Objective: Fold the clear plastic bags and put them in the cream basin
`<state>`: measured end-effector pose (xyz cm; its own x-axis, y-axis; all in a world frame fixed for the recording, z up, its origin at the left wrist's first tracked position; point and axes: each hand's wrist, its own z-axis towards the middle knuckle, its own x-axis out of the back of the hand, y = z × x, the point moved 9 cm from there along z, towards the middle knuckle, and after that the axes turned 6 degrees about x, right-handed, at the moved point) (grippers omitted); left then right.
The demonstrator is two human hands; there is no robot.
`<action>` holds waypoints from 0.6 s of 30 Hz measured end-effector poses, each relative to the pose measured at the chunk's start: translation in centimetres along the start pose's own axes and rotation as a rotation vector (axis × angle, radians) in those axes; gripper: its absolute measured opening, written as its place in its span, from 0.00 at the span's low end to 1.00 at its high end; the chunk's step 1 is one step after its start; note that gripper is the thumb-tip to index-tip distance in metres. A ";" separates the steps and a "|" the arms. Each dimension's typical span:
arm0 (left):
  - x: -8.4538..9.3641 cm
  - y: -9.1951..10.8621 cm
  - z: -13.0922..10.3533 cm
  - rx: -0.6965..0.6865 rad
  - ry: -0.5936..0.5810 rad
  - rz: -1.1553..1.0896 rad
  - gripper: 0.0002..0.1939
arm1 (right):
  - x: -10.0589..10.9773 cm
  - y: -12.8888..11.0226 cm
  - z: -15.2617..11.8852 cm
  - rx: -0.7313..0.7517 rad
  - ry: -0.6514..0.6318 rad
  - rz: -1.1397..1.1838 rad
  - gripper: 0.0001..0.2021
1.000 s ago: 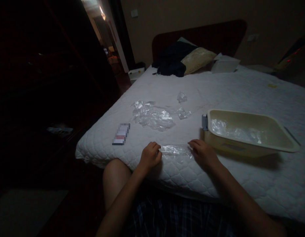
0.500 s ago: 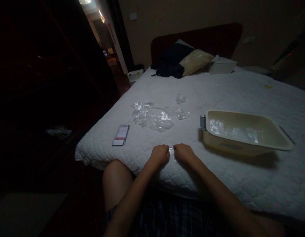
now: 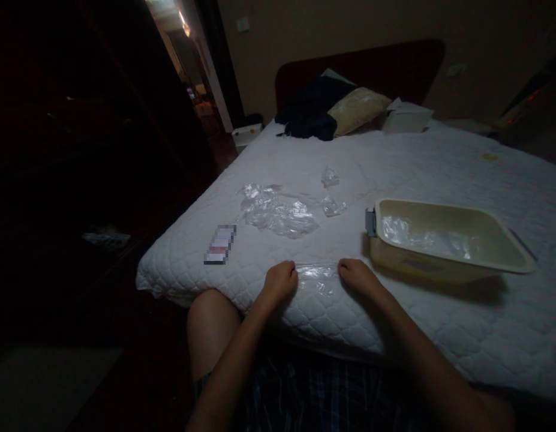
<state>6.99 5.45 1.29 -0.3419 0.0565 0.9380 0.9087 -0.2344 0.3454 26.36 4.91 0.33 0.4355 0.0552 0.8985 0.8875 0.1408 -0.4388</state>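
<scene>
One film (image 3: 317,272) spans fingers (image 3: 292,270), near bed-edge (image 3: 349,345).

Open quilt (image 3: 307,249) lies between the hands (image 3: 281,282) (image 3: 358,277) and the crumpled plastic (image 3: 280,213), while the tub (image 3: 439,264) (high-walled) blocks the right.

White quilted bedcover (image 3: 439,162), flat pixelated rectangle (image 3: 220,245) left of the left hand (image 3: 281,281), cream rectangular plastic tub (image 3: 462,273) right of the right hand (image 3: 357,276), crumpled clear plastic film (image 3: 282,216) beyond both.
</scene>
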 end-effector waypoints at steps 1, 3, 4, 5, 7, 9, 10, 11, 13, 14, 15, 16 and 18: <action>0.3 -0.2 -0.1 0.008 0.017 -0.048 0.09 | 0.3 0.4 0.0 0.001 0.025 0.074 0.10; 1.0 -0.9 -0.1 0.027 0.067 -0.156 0.08 | 0.9 1.6 0.0 -0.025 0.080 0.208 0.09; 1.3 -1.3 -0.1 0.046 0.092 -0.216 0.08 | 1.1 2.3 -0.1 -0.040 0.112 0.264 0.09; 1.4 -1.8 0.0 0.073 0.110 -0.277 0.08 | 1.3 2.9 -0.1 -0.047 0.144 0.313 0.08; 1.3 -2.9 0.2 0.131 0.125 -0.402 0.08 | 1.3 3.8 -0.3 -0.042 0.197 0.394 0.07; 0.9 -3.5 0.6 0.149 0.114 -0.501 0.12 | 0.9 4.3 -0.3 -0.030 0.212 0.457 0.08; 0.7 -3.5 0.7 0.140 0.103 -0.529 0.14 | 0.6 4.4 -0.3 -0.024 0.204 0.481 0.10; 0.5 -3.5 0.9 0.128 0.091 -0.537 0.15 | 0.2 4.4 -0.2 -0.017 0.183 0.497 0.12; 0.2 -3.2 1.2 0.110 0.055 -0.504 0.17 | -0.4 4.1 -0.1 0.003 0.124 0.503 0.15; 0.0 -2.9 1.2 0.100 0.028 -0.474 0.16 | -0.7 3.9 0.1 0.011 0.098 0.490 0.15; -0.1 -2.6 1.2 0.090 0.000 -0.441 0.14 | -0.8 3.6 0.2 0.018 0.077 0.470 0.15; -0.3 -2.3 1.2 0.080 -0.033 -0.410 0.11 | -0.7 3.3 0.4 0.023 0.067 0.443 0.14; -0.5 -1.7 0.8 0.065 -0.097 -0.363 0.09 | -0.3 2.4 0.9 0.039 0.075 0.376 0.12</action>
<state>5.86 6.58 0.23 -0.6233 0.2169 0.7513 0.7468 -0.1200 0.6542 28.26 6.12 -1.02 0.7409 0.0378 0.6706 0.6576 0.1619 -0.7357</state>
